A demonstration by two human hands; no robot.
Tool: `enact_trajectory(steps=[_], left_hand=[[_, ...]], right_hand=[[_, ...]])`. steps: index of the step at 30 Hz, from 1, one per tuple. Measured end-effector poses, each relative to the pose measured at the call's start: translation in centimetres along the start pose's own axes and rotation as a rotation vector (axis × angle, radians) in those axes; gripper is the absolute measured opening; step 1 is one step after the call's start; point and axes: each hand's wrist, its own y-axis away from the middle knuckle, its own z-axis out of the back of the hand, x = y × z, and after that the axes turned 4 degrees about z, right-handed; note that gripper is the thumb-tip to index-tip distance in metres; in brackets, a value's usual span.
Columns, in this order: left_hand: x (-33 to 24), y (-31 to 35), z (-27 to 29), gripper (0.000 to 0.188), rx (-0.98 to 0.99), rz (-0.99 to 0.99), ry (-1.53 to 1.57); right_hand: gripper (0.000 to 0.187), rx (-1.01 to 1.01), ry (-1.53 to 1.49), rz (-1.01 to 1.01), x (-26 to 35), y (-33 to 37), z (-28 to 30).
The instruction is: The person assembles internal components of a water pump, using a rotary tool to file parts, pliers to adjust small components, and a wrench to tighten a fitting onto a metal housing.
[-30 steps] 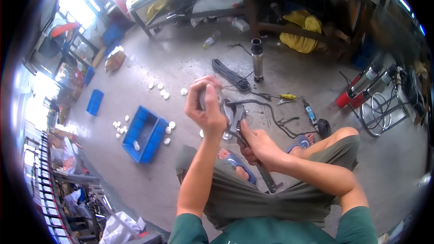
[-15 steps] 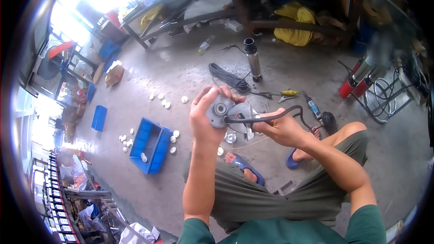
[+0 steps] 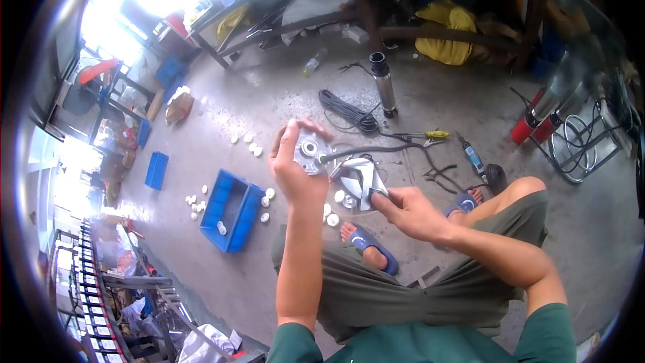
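Observation:
My left hand (image 3: 287,167) is wrapped round a round grey metal end cover (image 3: 304,159) with a ringed hole in its middle. A black cable (image 3: 376,149) runs out of the cover's face to the right, then bends down toward the floor. Between thumb and fingers, my right hand (image 3: 415,215) pinches a folded grey-and-white piece (image 3: 363,181); whether it is cloth or thin sheet I cannot tell. This piece hangs just right of and below the cover, apart from it. Parts of the left fingers are hidden behind the cover.
A blue bin (image 3: 232,212) stands at left amid scattered white round pieces (image 3: 258,152). Farther off are an upright steel cylinder (image 3: 383,86), coiled cable (image 3: 346,109), a yellow-handled tool (image 3: 437,134) and a blue power tool (image 3: 472,156). Red-and-steel cylinders (image 3: 527,128) stand right.
My right hand has moved down and away from the cable with the folded piece, which now hangs lower and farther from the cover. The left hand still grips the cover, shifted slightly up and left.

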Motion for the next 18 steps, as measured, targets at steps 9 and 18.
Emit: enact_trajectory(steps=[9,18], left_hand=[[0.1,0.6,-0.4,0.023,0.149,0.394,0.178],[2.0,-0.3,-2.2,0.012,-0.034,-0.384,-0.307]], right_hand=[[0.046,0.098,0.119,-0.138,-0.2,-1.1,2.6],[0.054,0.116,-0.49,-0.338,-2.7,-1.6,-0.7]])
